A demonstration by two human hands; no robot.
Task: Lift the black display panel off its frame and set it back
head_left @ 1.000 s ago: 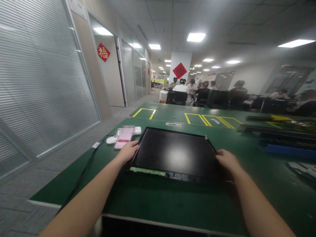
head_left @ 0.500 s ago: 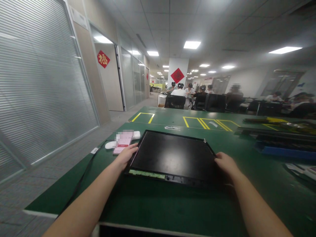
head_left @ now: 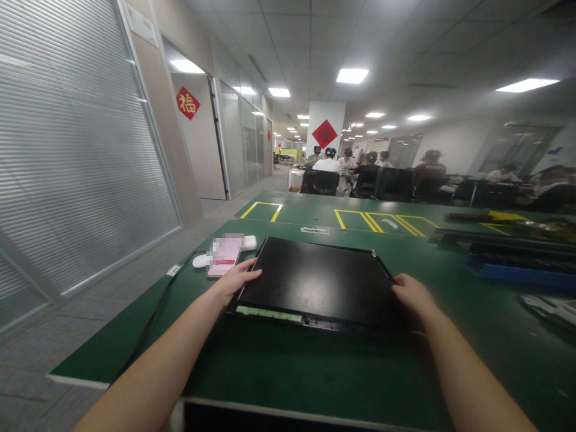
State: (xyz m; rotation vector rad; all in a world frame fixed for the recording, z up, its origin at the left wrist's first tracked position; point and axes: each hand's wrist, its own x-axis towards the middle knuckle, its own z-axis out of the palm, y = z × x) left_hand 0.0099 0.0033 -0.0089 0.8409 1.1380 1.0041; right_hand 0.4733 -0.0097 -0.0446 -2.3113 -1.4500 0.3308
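A: Head view first: where is the flat black rectangular display panel (head_left: 317,282)?

B: It lies flat on the green-topped bench (head_left: 288,372), in the middle, dead ahead at twelve o'clock from the person. A pale green strip runs along its near edge.

A: And the left hand (head_left: 234,280)?

B: At the panel's nine o'clock side, fingers stretched out and loosely together, thumb reaching onto the panel's left edge. It touches the edge; whether it truly grips it, I cannot tell.

A: The right hand (head_left: 411,295)?

B: At the three o'clock side, knuckles up, fingers curled down over the panel's right edge. The fingertips are hidden, so I cannot tell how firm the hold is.

A: What else sits close by?

B: Just beyond the left hand, at about ten o'clock from the panel, a pink-screened phone (head_left: 224,257) rests on a white oblong device (head_left: 202,260), from which a black cable (head_left: 153,318) trails off the bench's left edge. Yellow tape outlines (head_left: 373,221) mark the bench at twelve o'clock. Dark trays and a blue flat box (head_left: 517,277) lie at two o'clock. Seated people (head_left: 330,163) are far behind.
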